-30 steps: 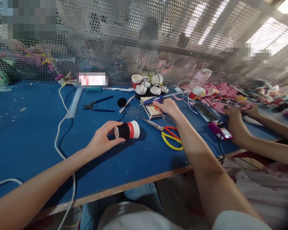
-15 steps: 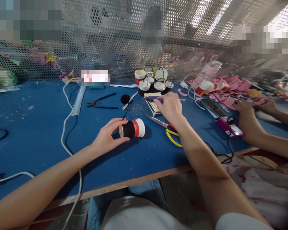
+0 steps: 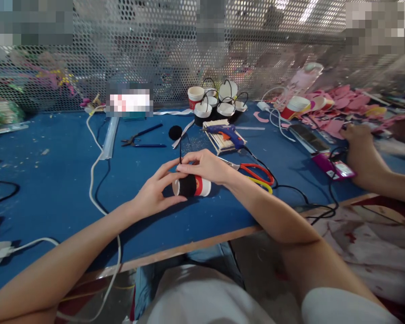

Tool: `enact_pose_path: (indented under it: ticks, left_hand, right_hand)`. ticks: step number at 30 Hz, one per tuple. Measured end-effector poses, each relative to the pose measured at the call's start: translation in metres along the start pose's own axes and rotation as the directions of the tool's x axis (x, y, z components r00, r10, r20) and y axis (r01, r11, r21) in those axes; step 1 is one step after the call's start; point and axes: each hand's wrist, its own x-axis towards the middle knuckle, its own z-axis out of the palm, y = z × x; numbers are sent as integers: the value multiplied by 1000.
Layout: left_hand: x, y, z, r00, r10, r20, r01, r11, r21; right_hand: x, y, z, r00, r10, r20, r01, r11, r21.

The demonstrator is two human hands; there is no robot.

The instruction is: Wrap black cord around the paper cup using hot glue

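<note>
On its side in my left hand (image 3: 160, 189) lies a small paper cup (image 3: 202, 185), white and red with a black wrapped band (image 3: 188, 185); thumb and fingers close around its base end. My right hand (image 3: 205, 165) is over the cup, its thumb and fingertips pinched where a black cord (image 3: 180, 150) meets the band. That cord runs back to a small black ball of cord (image 3: 175, 132). A blue glue gun (image 3: 227, 134) rests on a small rack of pale sticks (image 3: 219, 144). Scissors (image 3: 256, 173) with red and yellow handles lie partly behind my right forearm.
Several cups with black cord handles (image 3: 219, 105) stand at the back by the perforated metal screen (image 3: 168, 58). Blue-handled pliers (image 3: 143, 137) lie left of centre, near a white cable (image 3: 92, 175). Pink pieces (image 3: 347, 105), a phone (image 3: 308, 138) and another person's hand (image 3: 361, 139) are at right.
My right hand has let go of the glue gun, leaving it on the stick rack, and has come down to the cord at the cup. The left hand still holds the cup.
</note>
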Motion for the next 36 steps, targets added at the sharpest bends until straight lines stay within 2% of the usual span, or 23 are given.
enact_pose_path:
  ticks: [4, 8, 11, 15, 20, 25, 30, 36]
  left_hand:
    - [0, 2, 1, 998, -65, -3, 63, 977, -202]
    - [0, 3, 4, 965, -247, 83, 258, 866, -427]
    - [1, 6, 3, 924, -353, 150, 378, 771, -512]
    - [3, 7, 4, 891, -405, 207, 447, 698, -559]
    - [1, 6, 6, 902, -371, 219, 429, 728, -535]
    - [0, 7, 6, 930, -310, 196, 367, 792, -487]
    - [0, 11, 5, 939, -284, 194, 343, 818, -462]
    - [1, 12, 5, 971, -210, 118, 240, 881, -408]
  right_hand:
    - [-6, 5, -4, 990, -30, -140, 31, 1000, 4]
    - [-11, 7, -13, 967, -88, -240, 85, 996, -22]
    - [-14, 6, -18, 951, -104, -292, 96, 995, -40]
    - [-14, 6, -22, 932, -158, -325, 125, 985, -122]
    - [-12, 11, -20, 915, -219, -339, 175, 972, -158]
    - [-13, 12, -15, 908, -242, -341, 192, 966, -174]
    - [-16, 7, -13, 905, -246, -346, 190, 964, -187]
    - [-14, 10, -12, 931, -166, -326, 105, 975, -194]
